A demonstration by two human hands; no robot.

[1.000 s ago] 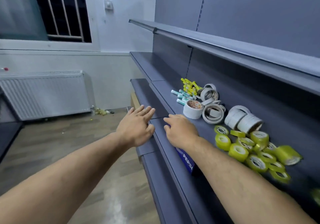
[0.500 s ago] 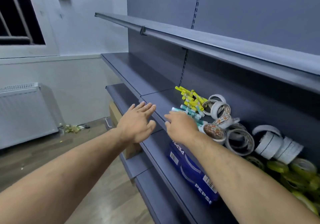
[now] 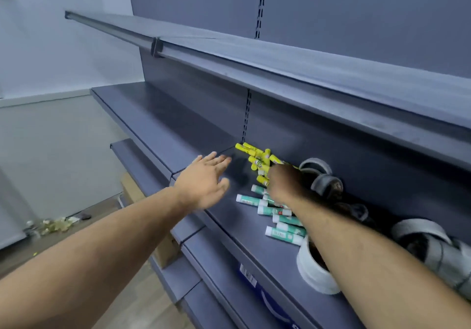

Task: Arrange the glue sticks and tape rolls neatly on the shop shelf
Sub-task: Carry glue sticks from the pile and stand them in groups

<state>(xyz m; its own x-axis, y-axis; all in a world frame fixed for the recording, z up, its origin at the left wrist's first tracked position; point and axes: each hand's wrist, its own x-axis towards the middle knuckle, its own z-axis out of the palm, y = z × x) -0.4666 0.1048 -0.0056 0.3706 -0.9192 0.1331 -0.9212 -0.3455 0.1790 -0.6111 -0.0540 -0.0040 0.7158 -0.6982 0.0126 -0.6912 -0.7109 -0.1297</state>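
Both forearms extended forward, bare to the elbow.
Left hand [image 3: 204,181] flat, palm down, fingers straight and together, empty. Right hand [image 3: 286,182] reaches farther ahead, knuckles up, fingers curled downward out of view; grip undetermined.

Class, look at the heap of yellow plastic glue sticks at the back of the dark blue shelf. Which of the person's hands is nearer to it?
The right hand: it reaches over the green-and-white sticks to the near edge of the heap of yellow plastic glue sticks. The left hand hovers open, apart from it, over bare dark blue shelf.
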